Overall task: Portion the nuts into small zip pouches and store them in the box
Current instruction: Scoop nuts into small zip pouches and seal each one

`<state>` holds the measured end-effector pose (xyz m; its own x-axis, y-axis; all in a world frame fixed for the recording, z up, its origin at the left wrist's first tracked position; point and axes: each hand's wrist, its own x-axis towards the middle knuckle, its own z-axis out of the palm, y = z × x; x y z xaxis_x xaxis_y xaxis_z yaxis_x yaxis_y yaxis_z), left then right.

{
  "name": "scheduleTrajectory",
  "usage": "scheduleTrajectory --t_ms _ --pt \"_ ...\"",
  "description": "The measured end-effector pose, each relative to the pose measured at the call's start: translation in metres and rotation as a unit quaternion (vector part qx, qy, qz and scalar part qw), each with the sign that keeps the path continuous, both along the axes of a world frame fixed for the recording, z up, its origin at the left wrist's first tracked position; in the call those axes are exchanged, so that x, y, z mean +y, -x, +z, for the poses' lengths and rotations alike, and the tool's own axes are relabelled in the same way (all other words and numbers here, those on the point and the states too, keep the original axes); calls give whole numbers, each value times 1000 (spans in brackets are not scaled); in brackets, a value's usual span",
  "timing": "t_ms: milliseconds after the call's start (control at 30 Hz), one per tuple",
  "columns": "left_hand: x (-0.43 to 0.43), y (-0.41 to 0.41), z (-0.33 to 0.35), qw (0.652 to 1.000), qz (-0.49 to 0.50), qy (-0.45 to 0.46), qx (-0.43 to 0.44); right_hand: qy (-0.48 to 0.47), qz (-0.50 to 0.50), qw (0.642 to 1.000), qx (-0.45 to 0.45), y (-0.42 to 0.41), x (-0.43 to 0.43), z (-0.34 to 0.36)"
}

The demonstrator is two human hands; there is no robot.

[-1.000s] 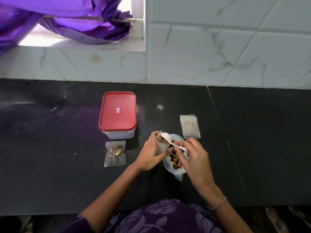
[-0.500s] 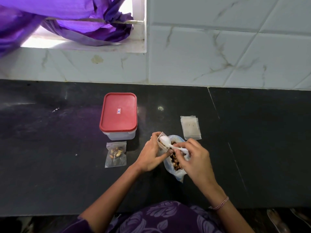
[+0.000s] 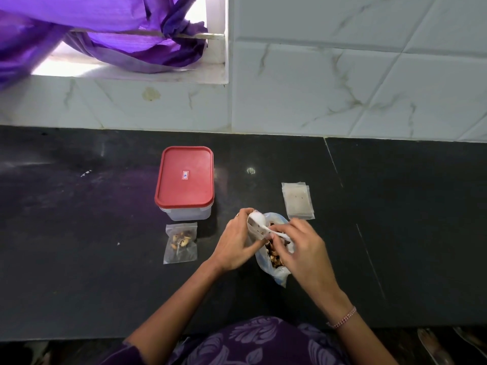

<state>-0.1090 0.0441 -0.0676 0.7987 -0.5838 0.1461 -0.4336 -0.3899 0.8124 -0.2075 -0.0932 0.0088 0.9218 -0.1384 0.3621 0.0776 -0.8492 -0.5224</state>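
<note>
My left hand (image 3: 235, 242) holds a small clear zip pouch (image 3: 253, 229) open over a larger plastic bag of nuts (image 3: 274, 259) lying on the dark counter. My right hand (image 3: 303, 248) pinches the handle of a white plastic spoon (image 3: 259, 219), whose bowl sits inside the pouch mouth. A filled pouch of nuts (image 3: 180, 242) lies flat to the left, just in front of the clear box with a red lid (image 3: 185, 176), which is closed. A stack of empty pouches (image 3: 297, 200) lies behind and right of my hands.
The black stone counter (image 3: 79, 233) runs to a white tiled wall (image 3: 342, 88) at the back. A window sill with purple cloth (image 3: 118, 35) is at the upper left. The counter's front edge is close to my body.
The spoon's bowl has tipped further into the small pouch, and my right hand has shifted slightly over the nut bag. The box and the other pouches have stayed where they were.
</note>
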Motion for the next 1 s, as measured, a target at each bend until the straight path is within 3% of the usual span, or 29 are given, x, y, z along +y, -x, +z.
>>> scheduleTrajectory --t_ms 167,433,600,767,900,1000 --pt "1 2 -2 1000 4 5 10 25 27 999 14 3 -6 -3" --pt "0 1 -1 1000 0 3 24 -65 -24 995 -66 9 -6 -7" --pt "1 2 -4 1000 -4 -4 21 50 15 999 -3 12 -9 -25" --pt "2 2 -5 1000 -1 -14 24 74 13 997 -12 12 -9 -27" --pt "4 2 -6 999 2 -39 16 -30 -81 996 -19 10 -20 -27" --pt "8 3 -9 999 18 -47 18 -20 -132 990 49 9 -36 -34"
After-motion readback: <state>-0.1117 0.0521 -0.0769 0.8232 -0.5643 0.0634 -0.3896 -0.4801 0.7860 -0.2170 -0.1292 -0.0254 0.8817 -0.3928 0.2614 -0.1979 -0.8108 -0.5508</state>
